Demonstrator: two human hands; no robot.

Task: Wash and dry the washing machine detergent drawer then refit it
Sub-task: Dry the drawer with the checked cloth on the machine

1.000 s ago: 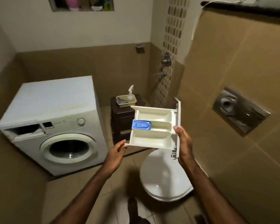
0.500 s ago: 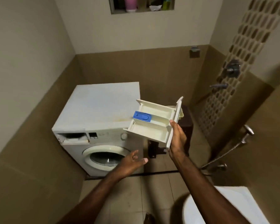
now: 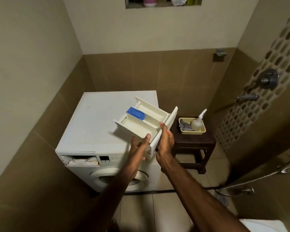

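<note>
detergent drawer (image 3: 141,123) up in the air over the washing machine (image 3: 94,131), tilted, blue flap (image 3: 135,112) on top | right hand (image 3: 164,139) grips its front panel | left hand (image 3: 138,146) holds its near side, thumb on the edge | empty drawer slot (image 3: 79,160) at the washing machine's front top left | brown stool (image 3: 193,144) with yellow tray (image 3: 192,125) beside the washing machine

I see drawer (image 3: 141,124): matt cream plastic, blue insert (image 3: 135,112) glossy | washer top (image 3: 97,121): smooth, scuffed | stool (image 3: 193,143): dark wood | hose (image 3: 258,179): shiny metal
</note>
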